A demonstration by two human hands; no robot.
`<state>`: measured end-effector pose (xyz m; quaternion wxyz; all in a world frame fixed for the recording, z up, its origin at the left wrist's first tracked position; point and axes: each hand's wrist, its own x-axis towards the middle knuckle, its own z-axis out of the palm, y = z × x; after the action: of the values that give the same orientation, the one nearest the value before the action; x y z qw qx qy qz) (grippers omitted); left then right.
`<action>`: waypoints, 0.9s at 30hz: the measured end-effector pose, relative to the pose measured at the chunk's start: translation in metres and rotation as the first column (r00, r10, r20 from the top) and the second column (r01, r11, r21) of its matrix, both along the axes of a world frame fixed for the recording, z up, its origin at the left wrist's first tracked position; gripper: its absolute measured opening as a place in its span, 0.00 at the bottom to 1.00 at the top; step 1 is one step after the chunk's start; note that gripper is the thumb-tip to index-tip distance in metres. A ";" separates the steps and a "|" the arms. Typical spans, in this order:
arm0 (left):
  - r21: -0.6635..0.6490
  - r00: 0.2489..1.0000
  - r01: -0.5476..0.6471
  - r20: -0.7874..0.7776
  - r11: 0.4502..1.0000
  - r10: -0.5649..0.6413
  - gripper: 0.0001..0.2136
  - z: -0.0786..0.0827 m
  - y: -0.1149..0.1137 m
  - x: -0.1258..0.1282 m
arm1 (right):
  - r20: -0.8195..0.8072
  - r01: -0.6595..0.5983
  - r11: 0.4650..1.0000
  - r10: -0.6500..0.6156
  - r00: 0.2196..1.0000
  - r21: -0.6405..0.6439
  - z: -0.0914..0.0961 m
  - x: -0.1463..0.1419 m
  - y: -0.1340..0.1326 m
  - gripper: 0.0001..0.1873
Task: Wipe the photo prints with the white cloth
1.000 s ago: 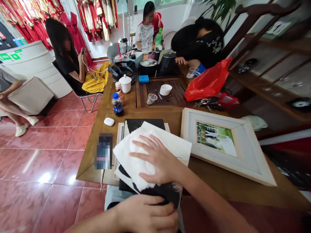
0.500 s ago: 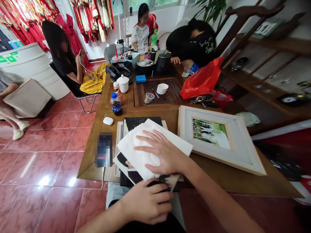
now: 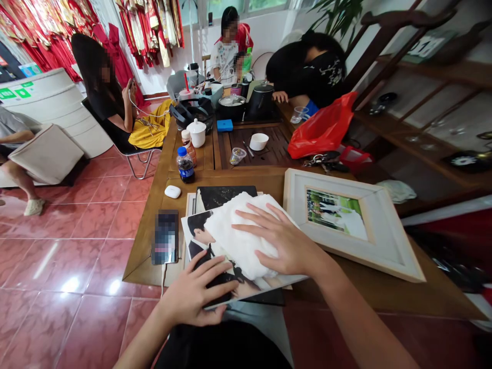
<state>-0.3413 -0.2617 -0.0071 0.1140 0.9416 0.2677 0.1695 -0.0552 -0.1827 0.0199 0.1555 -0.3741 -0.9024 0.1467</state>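
Observation:
A printed photo (image 3: 198, 233) of a person in a dark suit lies slightly tilted on a stack at the table's near edge. My left hand (image 3: 203, 287) rests on its lower left part, fingers spread and thumb by the near edge. A crumpled white cloth (image 3: 226, 225), soft and thick, covers much of the photo. My right hand (image 3: 274, 238) lies flat on this cloth with its fingers apart. Under the photo are a black board (image 3: 225, 193) and a pale frame, mostly hidden.
To the right lies a white picture frame (image 3: 295, 205) with an outdoor photo. A phone (image 3: 165, 238) on a cable, an earbud case (image 3: 172, 191) and a bottle (image 3: 186, 165) are at the left. Behind are a white bowl (image 3: 259, 141) and a red bag (image 3: 323, 128). Several people sit around.
My left hand has moved left and spread out from its curled pose at the near edge. My right hand has shifted right with the white cloth. More of the photo shows now.

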 end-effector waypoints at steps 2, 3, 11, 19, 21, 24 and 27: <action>0.017 1.000 -0.020 0.013 1.000 0.020 0.22 -0.001 0.004 -0.004 | 0.000 -0.001 1.000 0.001 1.000 -0.016 -0.001 0.001 0.001 0.38; 0.019 1.000 -0.021 0.022 1.000 0.020 0.22 -0.001 0.006 -0.005 | 0.000 -0.002 1.000 0.002 1.000 -0.022 -0.001 0.001 0.002 0.39; -0.023 0.999 0.010 0.044 1.000 -0.009 0.20 0.002 0.032 -0.011 | -0.016 -0.046 0.998 0.046 0.999 -0.044 -0.005 -0.002 0.024 0.38; -0.240 1.000 0.011 0.012 0.971 -0.009 0.22 0.024 0.065 -0.018 | -0.015 -0.059 0.997 0.058 0.998 -0.043 -0.005 -0.004 0.048 0.35; -0.309 1.000 0.019 0.017 0.951 -0.014 0.20 0.034 0.075 -0.016 | -0.009 -0.042 0.998 0.042 0.999 -0.043 -0.003 -0.006 0.047 0.32; -0.304 0.998 -0.064 0.000 0.950 0.068 0.11 0.046 0.093 -0.009 | 0.009 -0.019 0.999 0.019 1.000 -0.035 0.002 -0.009 0.044 0.27; -0.195 0.980 -0.196 -0.070 0.961 0.186 0.15 0.051 0.112 -0.001 | 0.025 -0.020 1.000 0.021 0.999 -0.017 0.005 -0.009 0.043 0.29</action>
<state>-0.3427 -0.1496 0.0437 0.1850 0.8990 0.3759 0.1279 -0.0647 -0.1396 0.0247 0.1396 -0.3679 -0.9068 0.1513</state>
